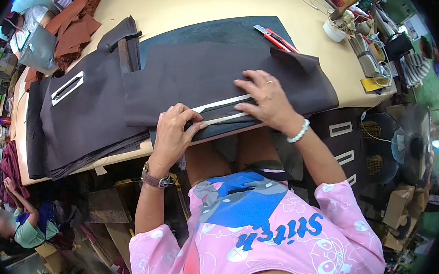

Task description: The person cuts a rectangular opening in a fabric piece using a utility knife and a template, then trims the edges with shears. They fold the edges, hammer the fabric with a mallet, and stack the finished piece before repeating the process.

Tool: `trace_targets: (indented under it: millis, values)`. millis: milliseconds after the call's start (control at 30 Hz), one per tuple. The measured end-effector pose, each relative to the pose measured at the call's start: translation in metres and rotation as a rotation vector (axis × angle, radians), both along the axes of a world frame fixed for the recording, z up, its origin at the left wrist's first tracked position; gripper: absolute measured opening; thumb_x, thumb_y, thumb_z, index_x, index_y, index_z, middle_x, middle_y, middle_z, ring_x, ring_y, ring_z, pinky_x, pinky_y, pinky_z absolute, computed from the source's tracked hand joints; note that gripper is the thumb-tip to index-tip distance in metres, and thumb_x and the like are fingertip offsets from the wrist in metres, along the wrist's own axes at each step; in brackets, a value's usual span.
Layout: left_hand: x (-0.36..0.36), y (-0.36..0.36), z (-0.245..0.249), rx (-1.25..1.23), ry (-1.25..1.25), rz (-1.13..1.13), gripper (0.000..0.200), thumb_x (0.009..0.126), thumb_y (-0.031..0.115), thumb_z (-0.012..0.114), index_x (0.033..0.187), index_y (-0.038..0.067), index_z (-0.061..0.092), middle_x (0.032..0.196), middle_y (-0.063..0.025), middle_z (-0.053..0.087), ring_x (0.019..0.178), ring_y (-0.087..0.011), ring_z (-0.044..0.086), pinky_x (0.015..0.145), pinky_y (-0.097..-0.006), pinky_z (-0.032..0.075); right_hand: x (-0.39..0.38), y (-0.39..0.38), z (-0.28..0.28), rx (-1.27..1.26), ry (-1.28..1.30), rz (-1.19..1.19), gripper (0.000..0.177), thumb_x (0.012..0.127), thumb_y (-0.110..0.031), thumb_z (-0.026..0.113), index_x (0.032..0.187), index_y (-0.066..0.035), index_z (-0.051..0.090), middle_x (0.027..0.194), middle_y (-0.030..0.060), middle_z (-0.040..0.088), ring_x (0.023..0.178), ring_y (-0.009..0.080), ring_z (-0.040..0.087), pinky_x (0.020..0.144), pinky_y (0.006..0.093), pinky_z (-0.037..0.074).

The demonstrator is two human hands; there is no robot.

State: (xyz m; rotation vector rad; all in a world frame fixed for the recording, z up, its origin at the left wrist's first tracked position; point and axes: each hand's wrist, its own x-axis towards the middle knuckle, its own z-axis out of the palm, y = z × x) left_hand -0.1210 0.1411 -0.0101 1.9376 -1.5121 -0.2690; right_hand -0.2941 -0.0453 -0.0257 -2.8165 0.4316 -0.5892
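A dark brown fabric piece (193, 69) lies over a dark green mat (216, 30) at the table's front edge. Near its front edge runs a slot bordered by white strips (222, 103). My left hand (175, 129) pinches the left end of the lower strip between thumb and fingertips. My right hand (268, 99) rests over the right end of the slot, fingers spread, thumb near the lower strip. To the left, a stack of dark fabric (89, 121) carries a white rectangular frame (68, 88).
A red cutter (276, 39) lies on the mat's right side. Behind the stack stands a dark bar (124, 56). Rust-coloured fabric (74, 32) is at back left, a white cup (335, 30) at back right. Other people (33, 226) are at the left.
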Motion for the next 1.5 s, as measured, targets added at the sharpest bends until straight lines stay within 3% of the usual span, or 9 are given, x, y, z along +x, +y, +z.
trace_targets:
  millis: [400, 600, 700, 800, 900, 1033, 1167, 1300, 1500]
  values:
    - [0.0, 0.024, -0.007, -0.06, -0.095, 0.187, 0.025, 0.069, 0.019, 0.073, 0.084, 0.004, 0.061, 0.083, -0.007, 0.054, 0.083, -0.0252, 0.052, 0.074, -0.0353, 0.04, 0.037, 0.037, -0.006, 0.055, -0.05, 0.045, 0.043, 0.078, -0.034, 0.063, 0.112, -0.007, 0.057, 0.12, 0.0146, 0.049, 0.115, 0.0312, 0.042, 0.097, 0.0415, 0.032]
    - [0.033, 0.013, 0.022, 0.275, 0.137, 0.015, 0.031, 0.069, 0.02, 0.074, 0.089, 0.0, 0.063, 0.083, -0.0103, 0.057, 0.08, -0.0272, 0.055, 0.071, -0.0366, 0.043, 0.048, 0.054, 0.004, 0.085, 0.055, -0.022, 0.071, 0.065, -0.049, 0.069, 0.118, -0.006, 0.052, 0.124, 0.0168, 0.042, 0.118, 0.0368, 0.035, 0.096, 0.0569, 0.028]
    - [0.064, -0.017, 0.013, 0.014, -0.229, 0.168, 0.043, 0.075, 0.033, 0.069, 0.099, -0.001, 0.06, 0.102, -0.0146, 0.059, 0.096, -0.0316, 0.055, 0.08, -0.038, 0.044, 0.045, 0.046, 0.013, 0.049, 0.089, 0.045, 0.079, 0.063, -0.06, 0.068, 0.118, -0.004, 0.054, 0.123, 0.0175, 0.045, 0.117, 0.0356, 0.039, 0.096, 0.0522, 0.032]
    - [0.095, -0.062, -0.021, -0.117, -0.439, 0.438, 0.05, 0.079, 0.038, 0.065, 0.109, -0.001, 0.056, 0.116, -0.0156, 0.055, 0.109, -0.0327, 0.05, 0.087, -0.0408, 0.043, 0.058, 0.023, 0.042, 0.398, 0.101, -0.016, 0.074, 0.068, -0.06, 0.066, 0.113, -0.001, 0.057, 0.118, 0.0177, 0.051, 0.109, 0.0325, 0.05, 0.092, 0.0429, 0.04]
    - [0.096, -0.08, -0.035, -0.028, -0.446, 0.519, 0.043, 0.083, 0.037, 0.06, 0.112, 0.005, 0.058, 0.125, -0.0162, 0.051, 0.114, -0.0317, 0.048, 0.091, -0.0441, 0.04, 0.086, -0.013, 0.05, 0.582, -0.004, -0.049, 0.057, 0.075, -0.041, 0.068, 0.11, 0.002, 0.057, 0.109, 0.0181, 0.057, 0.101, 0.0316, 0.057, 0.088, 0.0382, 0.045]
    - [0.088, -0.077, -0.024, -0.212, -0.197, 0.371, 0.017, 0.078, 0.015, 0.063, 0.091, 0.004, 0.067, 0.091, -0.0107, 0.066, 0.087, -0.026, 0.062, 0.08, -0.0356, 0.045, 0.125, -0.036, 0.041, 0.243, -0.183, 0.046, 0.049, 0.074, -0.032, 0.07, 0.108, 0.002, 0.059, 0.106, 0.0192, 0.06, 0.098, 0.034, 0.059, 0.085, 0.0392, 0.046]
    - [0.08, -0.046, 0.031, -0.358, 0.168, 0.273, 0.014, 0.082, 0.007, 0.059, 0.093, 0.0, 0.064, 0.082, -0.0148, 0.065, 0.075, -0.023, 0.064, 0.068, -0.0301, 0.048, 0.148, -0.03, 0.072, 0.405, 0.229, 0.165, 0.035, 0.073, -0.02, 0.07, 0.103, -0.004, 0.062, 0.098, 0.0204, 0.064, 0.095, 0.0368, 0.059, 0.081, 0.0424, 0.046]
    - [0.105, 0.026, 0.082, -0.409, 0.177, 0.361, 0.014, 0.085, 0.004, 0.057, 0.095, -0.002, 0.063, 0.083, -0.0069, 0.066, 0.076, -0.0101, 0.058, 0.07, -0.0251, 0.047, 0.148, -0.047, 0.092, 0.231, 0.402, 0.138, 0.027, 0.074, -0.017, 0.068, 0.096, -0.002, 0.064, 0.092, 0.0204, 0.064, 0.092, 0.0374, 0.06, 0.08, 0.0428, 0.047]
    - [0.188, 0.111, 0.106, -0.29, 0.143, 0.492, 0.014, 0.088, 0.009, 0.057, 0.095, -0.002, 0.063, 0.083, 0.0032, 0.062, 0.077, -0.0035, 0.053, 0.071, -0.0204, 0.044, 0.157, -0.095, 0.119, 0.335, 0.37, 0.207, 0.031, 0.067, -0.006, 0.065, 0.096, 0.003, 0.064, 0.081, 0.0173, 0.066, 0.071, 0.0206, 0.062, 0.071, 0.0333, 0.048]
